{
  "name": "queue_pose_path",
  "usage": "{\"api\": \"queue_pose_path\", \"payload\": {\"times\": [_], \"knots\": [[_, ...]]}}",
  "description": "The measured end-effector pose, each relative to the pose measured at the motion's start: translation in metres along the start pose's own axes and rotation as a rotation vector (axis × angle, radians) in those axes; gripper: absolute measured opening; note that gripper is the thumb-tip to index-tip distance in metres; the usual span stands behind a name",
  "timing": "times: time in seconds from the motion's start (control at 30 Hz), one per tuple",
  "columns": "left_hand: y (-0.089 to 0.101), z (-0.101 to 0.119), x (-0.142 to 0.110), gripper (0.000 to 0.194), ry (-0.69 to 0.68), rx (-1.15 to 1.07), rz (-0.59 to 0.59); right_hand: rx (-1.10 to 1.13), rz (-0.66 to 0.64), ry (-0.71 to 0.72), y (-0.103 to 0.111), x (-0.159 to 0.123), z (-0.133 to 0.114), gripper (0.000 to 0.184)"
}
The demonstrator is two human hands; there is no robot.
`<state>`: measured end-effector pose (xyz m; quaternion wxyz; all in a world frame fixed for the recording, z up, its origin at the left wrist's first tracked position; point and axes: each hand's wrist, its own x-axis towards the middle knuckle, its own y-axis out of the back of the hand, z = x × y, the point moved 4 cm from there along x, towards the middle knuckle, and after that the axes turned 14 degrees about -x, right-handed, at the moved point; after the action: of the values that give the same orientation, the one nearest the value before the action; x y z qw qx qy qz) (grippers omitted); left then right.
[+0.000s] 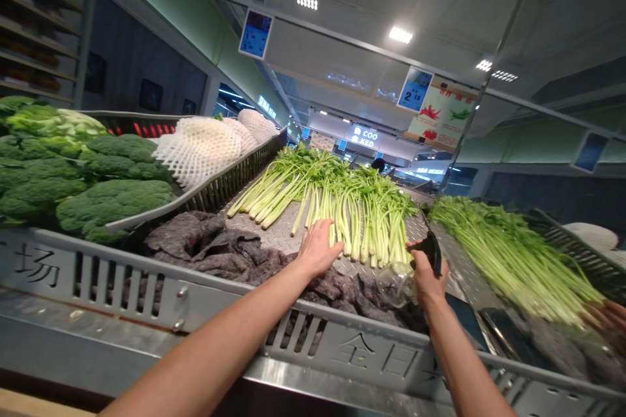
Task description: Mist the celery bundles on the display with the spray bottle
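My left hand lies open on the diamond-plate metal shelf, its fingertips at the cut ends of a bunch of celery. My right hand grips a spray bottle with a black trigger head and a transparent body. The nozzle points up and away from me, beside the right end of the celery. Dark grey damp cloths lie under and in front of both hands, along the inside of the grey metal display rail.
Broccoli and net-wrapped white produce fill the left bin behind a slatted divider. Another bunch of long-stemmed greens lies to the right. Another person's hand shows at the right edge. Price screens and signs hang overhead.
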<state>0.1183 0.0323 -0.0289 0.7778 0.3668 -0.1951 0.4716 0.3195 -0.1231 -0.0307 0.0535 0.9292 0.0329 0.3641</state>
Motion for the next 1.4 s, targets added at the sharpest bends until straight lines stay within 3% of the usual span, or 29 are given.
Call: {"api": "queue_pose_path", "payload": {"times": [0.27,0.53,0.6,0.8,0.97,1.17,1.3,1.4], "knots": [[0.001,0.008,0.001,0.049,-0.137,0.079,0.045,0.093,0.000,0.076,0.001,-0.004,-0.009,0.027],[0.008,0.007,0.021,0.049,-0.231,0.185,0.096,0.013,-0.148,0.135,-0.004,-0.006,-0.016,0.022],[0.010,0.001,0.025,0.048,-0.201,0.177,0.095,0.012,-0.144,0.134,-0.005,-0.005,-0.016,0.022],[0.013,-0.018,0.024,0.047,0.110,0.041,0.102,0.029,-0.152,0.141,-0.006,-0.004,-0.011,0.024],[0.006,-0.012,0.019,0.047,0.049,0.046,0.057,0.094,-0.049,0.079,-0.013,0.005,-0.018,0.026],[0.010,-0.012,0.016,0.045,0.009,0.079,0.088,0.192,-0.003,0.131,-0.047,0.016,-0.056,0.028],[0.014,-0.013,0.016,0.045,0.006,0.070,0.094,0.101,-0.014,0.033,-0.058,0.009,-0.047,0.026],[0.012,-0.012,0.017,0.045,0.000,0.062,0.082,0.096,-0.002,0.041,-0.056,0.005,-0.038,0.026]]}}
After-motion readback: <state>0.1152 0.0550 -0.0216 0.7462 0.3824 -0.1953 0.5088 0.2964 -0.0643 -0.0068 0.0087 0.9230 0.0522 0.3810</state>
